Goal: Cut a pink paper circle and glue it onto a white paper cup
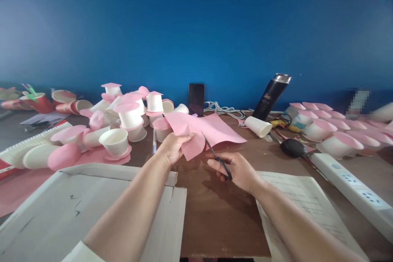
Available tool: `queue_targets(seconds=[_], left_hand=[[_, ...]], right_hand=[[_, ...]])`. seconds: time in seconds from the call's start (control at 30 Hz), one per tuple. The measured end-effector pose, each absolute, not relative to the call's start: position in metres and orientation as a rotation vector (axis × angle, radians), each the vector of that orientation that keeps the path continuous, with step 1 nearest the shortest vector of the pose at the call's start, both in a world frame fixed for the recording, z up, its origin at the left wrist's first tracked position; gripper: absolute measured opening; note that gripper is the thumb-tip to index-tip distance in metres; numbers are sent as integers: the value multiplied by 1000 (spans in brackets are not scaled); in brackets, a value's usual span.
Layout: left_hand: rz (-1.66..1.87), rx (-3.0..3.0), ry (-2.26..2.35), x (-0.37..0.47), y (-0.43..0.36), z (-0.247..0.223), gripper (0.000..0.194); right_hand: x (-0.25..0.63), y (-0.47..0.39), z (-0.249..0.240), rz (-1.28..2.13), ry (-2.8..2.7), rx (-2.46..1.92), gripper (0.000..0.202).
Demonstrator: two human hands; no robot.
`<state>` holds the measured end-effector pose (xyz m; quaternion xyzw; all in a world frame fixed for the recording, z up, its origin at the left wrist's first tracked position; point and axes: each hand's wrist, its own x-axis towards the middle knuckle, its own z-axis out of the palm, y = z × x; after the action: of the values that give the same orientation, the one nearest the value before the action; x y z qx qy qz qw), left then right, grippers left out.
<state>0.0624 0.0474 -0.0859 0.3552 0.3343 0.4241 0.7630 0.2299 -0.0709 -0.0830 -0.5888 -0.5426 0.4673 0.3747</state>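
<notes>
One pair of scissors (216, 156), one held pink sheet (221, 129), one phone (196, 99), one black flask (269, 98) and one power strip (353, 196) lie in view; paper cups (113, 142) number over twenty, overlapping too much for an exact count.

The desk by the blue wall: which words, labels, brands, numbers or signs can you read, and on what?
None can be quoted with confidence.
Black flask: pale emblem and small lettering, too blurred.
Paper sheet at lower right: lines of text, too faint.
Large pale board at lower left: dark strokes, some like ticks, no readable word.
Power strip: socket holes, no legible lettering.
</notes>
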Motion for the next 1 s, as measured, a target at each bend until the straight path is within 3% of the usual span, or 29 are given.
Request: queue_targets(seconds=[1.0], left_hand=[[890, 796, 778, 57, 51, -82, 28]], right_hand=[[234, -71, -86, 1152, -1521, -1510, 48]])
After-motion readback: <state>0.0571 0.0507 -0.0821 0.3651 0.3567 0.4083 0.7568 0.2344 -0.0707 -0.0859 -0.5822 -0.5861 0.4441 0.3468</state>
